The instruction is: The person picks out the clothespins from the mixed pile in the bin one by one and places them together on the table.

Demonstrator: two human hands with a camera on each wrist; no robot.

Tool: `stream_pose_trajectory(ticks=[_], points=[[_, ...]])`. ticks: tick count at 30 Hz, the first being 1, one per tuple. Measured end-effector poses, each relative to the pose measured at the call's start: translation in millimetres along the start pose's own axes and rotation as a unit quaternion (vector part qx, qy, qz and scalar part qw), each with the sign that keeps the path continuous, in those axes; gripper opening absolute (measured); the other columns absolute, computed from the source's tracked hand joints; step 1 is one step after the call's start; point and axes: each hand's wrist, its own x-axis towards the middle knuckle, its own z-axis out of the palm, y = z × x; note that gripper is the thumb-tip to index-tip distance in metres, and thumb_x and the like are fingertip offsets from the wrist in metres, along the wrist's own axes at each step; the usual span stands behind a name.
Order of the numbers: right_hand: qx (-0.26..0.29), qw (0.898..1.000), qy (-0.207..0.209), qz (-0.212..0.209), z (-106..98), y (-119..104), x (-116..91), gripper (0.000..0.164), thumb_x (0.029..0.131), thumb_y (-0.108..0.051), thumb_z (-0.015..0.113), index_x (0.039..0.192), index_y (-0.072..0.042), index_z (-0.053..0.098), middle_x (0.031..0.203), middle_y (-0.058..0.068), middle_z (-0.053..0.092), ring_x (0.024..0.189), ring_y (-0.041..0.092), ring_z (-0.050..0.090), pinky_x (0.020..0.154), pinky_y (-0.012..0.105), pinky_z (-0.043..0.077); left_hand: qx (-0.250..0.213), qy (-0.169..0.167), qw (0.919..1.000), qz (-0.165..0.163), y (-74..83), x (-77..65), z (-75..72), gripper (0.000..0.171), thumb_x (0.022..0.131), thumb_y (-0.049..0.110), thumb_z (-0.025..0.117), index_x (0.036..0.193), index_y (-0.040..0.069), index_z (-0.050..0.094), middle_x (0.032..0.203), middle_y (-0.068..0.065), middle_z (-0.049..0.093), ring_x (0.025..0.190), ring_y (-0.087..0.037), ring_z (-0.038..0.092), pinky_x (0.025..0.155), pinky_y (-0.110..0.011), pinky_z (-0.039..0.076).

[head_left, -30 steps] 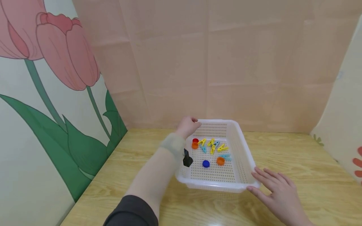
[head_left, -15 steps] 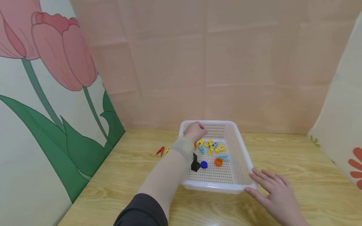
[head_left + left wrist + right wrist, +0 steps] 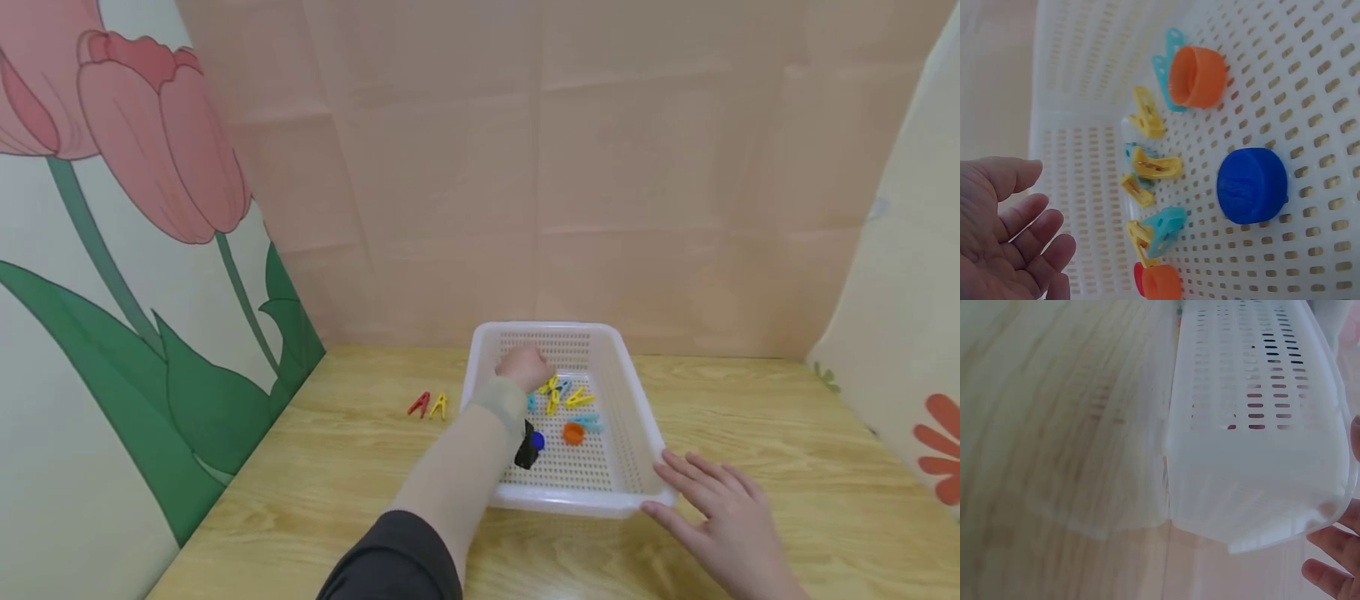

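A white perforated plastic basket (image 3: 570,502) stands on the wooden table. My left hand (image 3: 525,367) hangs inside its far left part, loosely curled with the thumb apart and nothing held, as the left wrist view shows. Close to it lie yellow clothespins (image 3: 1159,166), light blue clothespins (image 3: 1167,229), an orange bottle cap (image 3: 1165,284) and part of a red cap (image 3: 1139,277). A blue bottle cap (image 3: 1252,186) and another orange cap (image 3: 573,433) lie nearer the front. My right hand (image 3: 720,521) touches the basket's front right corner with spread, fairly straight fingers.
Left of the basket, a red clothespin (image 3: 420,404) and a yellow clothespin (image 3: 438,407) lie on the table (image 3: 337,475). A paper-covered wall (image 3: 405,183) rises behind, and a tulip-painted panel (image 3: 127,350) bounds the left side.
My left hand has moved from the basket's far left rim inward and down into it. The two clothespins on the table have come out from behind my arm. My right hand stays at the corner.
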Motion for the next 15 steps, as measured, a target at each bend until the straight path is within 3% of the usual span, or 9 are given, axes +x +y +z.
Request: stream_pose_trajectory(ticks=[4,9,15], points=[[0.001,1.000,0.002,-0.001,0,0,0,0.053,0.070,-0.042,0.082,0.115,-0.015,0.071,0.124,0.005,0.064,0.113,0.034,0.053,0.104,0.051,0.025,0.010,-0.011,0.9998,-0.012,-2.3,5.7,11.4,0.020,0.085,0.030,0.070,0.075,0.015,0.062,0.069,0.004,0.054,0.064,-0.014,0.049,0.067,-0.034,0.044],[0.005,1.000,0.005,0.001,2,1,-1,0.053,0.070,-0.041,0.082,0.115,-0.016,0.071,0.125,0.004,0.064,0.115,0.030,0.052,0.104,0.050,0.025,0.020,-0.019,0.9985,-0.047,-2.1,6.9,21.7,0.016,0.084,0.032,0.072,0.089,0.018,0.068,0.080,0.003,0.060,0.074,-0.017,0.053,0.072,-0.037,0.045],[0.011,1.000,0.012,0.001,4,2,-2,0.054,0.069,-0.040,0.083,0.117,-0.017,0.070,0.125,0.002,0.064,0.117,0.026,0.051,0.105,0.046,0.022,0.042,-0.038,0.9964,-0.063,-2.7,8.5,34.4,0.022,0.084,0.035,0.073,0.096,0.017,0.068,0.087,0.001,0.059,0.077,-0.018,0.054,0.073,-0.035,0.047]])
